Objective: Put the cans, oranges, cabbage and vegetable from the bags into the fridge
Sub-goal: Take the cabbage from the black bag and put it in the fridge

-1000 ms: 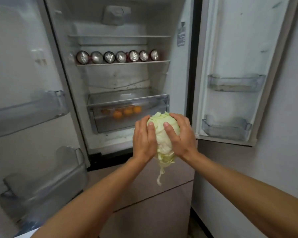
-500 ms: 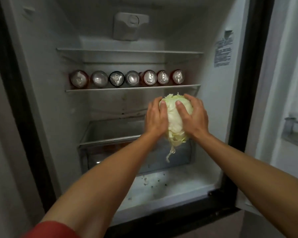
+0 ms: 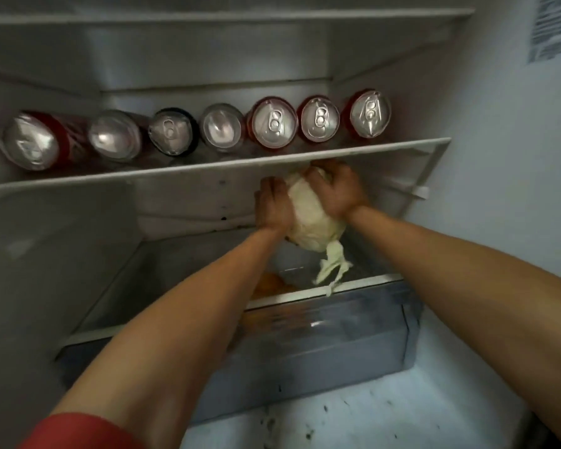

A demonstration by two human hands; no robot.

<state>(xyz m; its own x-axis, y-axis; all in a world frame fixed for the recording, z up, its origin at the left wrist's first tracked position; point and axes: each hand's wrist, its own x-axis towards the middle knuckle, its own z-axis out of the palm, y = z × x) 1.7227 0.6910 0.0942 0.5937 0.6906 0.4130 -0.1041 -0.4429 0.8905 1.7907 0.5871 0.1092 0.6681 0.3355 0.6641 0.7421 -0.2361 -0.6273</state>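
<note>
A pale green cabbage (image 3: 311,222) is held between my left hand (image 3: 272,205) and my right hand (image 3: 336,189), just under the glass shelf (image 3: 214,163) and above the clear cover of the crisper drawer (image 3: 337,332). A loose leaf dangles from the cabbage down to the cover's front edge. Several cans (image 3: 274,123) lie on their sides in a row on the glass shelf. Oranges (image 3: 272,285) show dimly through the cover inside the drawer, partly hidden by my left forearm.
The fridge's side walls close in left and right. A second shelf (image 3: 227,16) runs across the top. The fridge floor (image 3: 386,413) in front of the drawer is white with dark specks. A label (image 3: 554,24) sticks on the right wall.
Both hands carried the cabbage forward and deeper into the fridge, from in front of the shelf edge to under the can shelf. The view moved much closer in.
</note>
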